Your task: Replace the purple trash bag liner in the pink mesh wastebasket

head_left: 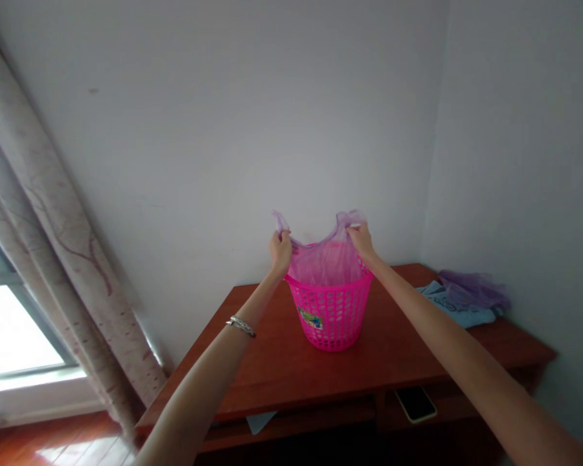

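Note:
A bright pink plastic basket (334, 316) with a pattern of holes and a small label stands upright on the wooden desk. Inside it hangs a thin purple plastic bag (323, 264), its upper edge raised above the rim. My left hand (280, 251), with a bracelet on the wrist, pinches the bag's left handle above the basket's left side. On the other side, my right hand (361, 241) is closed on the bag's right part near the rim. The bag's lower part shows only faintly through the holes.
The reddish-brown desk (267, 349) stands against grey-white walls. At its right lie a light blue cloth or bag (459, 310) and more purple plastic film (473, 289). A phone (416, 404) rests on the shelf below. Curtains (72, 233) hang beside a window at left.

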`<state>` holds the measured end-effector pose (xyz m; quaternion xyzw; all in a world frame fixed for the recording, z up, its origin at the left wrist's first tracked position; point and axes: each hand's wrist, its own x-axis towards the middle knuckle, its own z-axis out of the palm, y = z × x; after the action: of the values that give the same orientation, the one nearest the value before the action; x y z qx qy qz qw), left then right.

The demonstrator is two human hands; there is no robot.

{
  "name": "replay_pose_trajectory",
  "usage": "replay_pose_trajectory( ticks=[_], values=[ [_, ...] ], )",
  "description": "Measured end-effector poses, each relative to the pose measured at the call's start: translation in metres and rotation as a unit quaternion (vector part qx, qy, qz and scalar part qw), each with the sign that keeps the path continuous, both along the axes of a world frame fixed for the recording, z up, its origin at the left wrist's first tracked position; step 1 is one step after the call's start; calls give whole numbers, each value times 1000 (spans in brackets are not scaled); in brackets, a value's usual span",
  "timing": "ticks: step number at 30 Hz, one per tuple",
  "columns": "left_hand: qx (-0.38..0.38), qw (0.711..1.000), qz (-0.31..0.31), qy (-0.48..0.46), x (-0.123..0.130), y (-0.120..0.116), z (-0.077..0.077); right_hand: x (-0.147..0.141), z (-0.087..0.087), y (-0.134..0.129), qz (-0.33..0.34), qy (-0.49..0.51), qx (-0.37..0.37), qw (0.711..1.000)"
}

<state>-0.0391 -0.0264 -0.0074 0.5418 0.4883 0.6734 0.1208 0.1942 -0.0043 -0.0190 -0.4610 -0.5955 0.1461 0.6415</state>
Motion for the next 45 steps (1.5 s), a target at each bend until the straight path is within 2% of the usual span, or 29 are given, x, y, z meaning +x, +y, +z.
replay_pose_trajectory(
  ticks=[2, 5, 9, 13, 17, 18, 20, 22, 24, 26, 28, 29, 31, 34, 37, 40, 42, 45],
  values=[
    [5, 999, -27, -37, -8, 1, 4, -2, 3, -6, 9, 29, -1, 1000],
    [31, 998, -48, -30, -25, 1, 12, -1, 7, -11, 42, 60, 8, 997],
    [34, 999, -37, -20, -53, 2, 19, 5, 11, -6, 61, 190, -38, 979],
    [-9, 998, -22, -54, -84, 3, 16, 18, 17, -6, 89, 263, -64, 959],
    [-40, 993, -37, -102, -121, 2, 6, 48, 22, -19, 133, 334, -73, 930],
    [-42, 993, -23, -106, -129, 1, 4, 56, 22, -23, 136, 335, -83, 929],
    [-14, 997, 46, -66, -142, -5, 4, 72, 22, -33, 143, 300, -92, 939],
    [59, 990, 118, 52, -145, -17, 8, 83, 21, -46, 162, 215, -55, 961],
    [137, 955, 130, 231, -137, -33, 16, 88, 20, -61, 154, 76, 17, 985],
    [162, 896, 89, 404, -119, -47, 23, 86, 21, -76, 85, -90, 95, 988],
    [132, 842, 50, 521, -99, -53, 26, 80, 23, -87, 2, -230, 166, 959],
    [109, 825, 38, 553, -90, -52, 26, 76, 24, -91, -26, -279, 197, 940],
    [68, 816, 25, 573, -76, -45, 23, 71, 25, -94, -52, -331, 237, 912],
    [50, 824, 15, 564, -68, -30, 16, 69, 25, -97, -68, -328, 263, 905],
    [92, 818, 16, 567, -73, -25, 15, 76, 22, -105, -81, -302, 286, 906],
    [165, 794, 11, 584, -84, -41, 12, 91, 14, -125, -90, -307, 314, 894],
    [212, 755, -19, 620, -94, -63, 5, 104, 1, -143, -92, -335, 331, 877],
    [288, 650, -77, 699, -109, -100, -19, 122, -31, -171, -69, -424, 331, 840]
  ],
)
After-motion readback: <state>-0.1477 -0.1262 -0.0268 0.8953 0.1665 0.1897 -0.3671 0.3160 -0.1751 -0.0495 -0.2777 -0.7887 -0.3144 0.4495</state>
